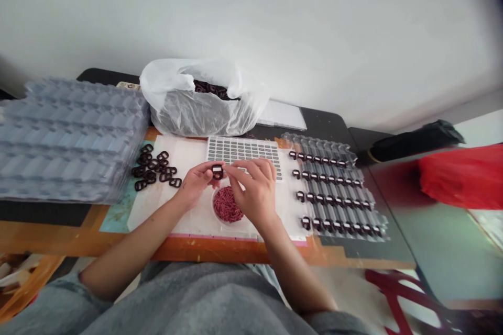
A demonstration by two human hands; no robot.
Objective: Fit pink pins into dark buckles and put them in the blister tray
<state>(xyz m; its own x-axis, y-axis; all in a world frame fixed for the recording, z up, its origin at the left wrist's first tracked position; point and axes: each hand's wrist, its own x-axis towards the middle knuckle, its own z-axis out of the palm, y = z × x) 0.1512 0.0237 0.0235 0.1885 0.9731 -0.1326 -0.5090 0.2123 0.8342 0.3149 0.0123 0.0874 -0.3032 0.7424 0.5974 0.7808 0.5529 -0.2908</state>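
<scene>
My left hand [196,183] is closed on a small black plastic buckle-like piece [217,176], held up between thumb and fingers above the table. A whitish patch shows in the upper part of that piece. Close beside it on the right, my right hand [255,186] has thumb and fingertips pinched together; what they hold, if anything, is too small to make out. Below both hands stands a round tub [227,205] of small dark-red pieces. Behind them lies a white sheet [243,149] with rows of small dark-edged labels. Loose black pieces [151,167] form a pile to the left.
Stacked clear ribbed trays [70,141] cover the table's left. On the right, a clear tray [334,188] holds rows of black pieces with white patches. A white plastic bag [204,110] of dark pieces stands behind. A red bag [463,175] lies far right.
</scene>
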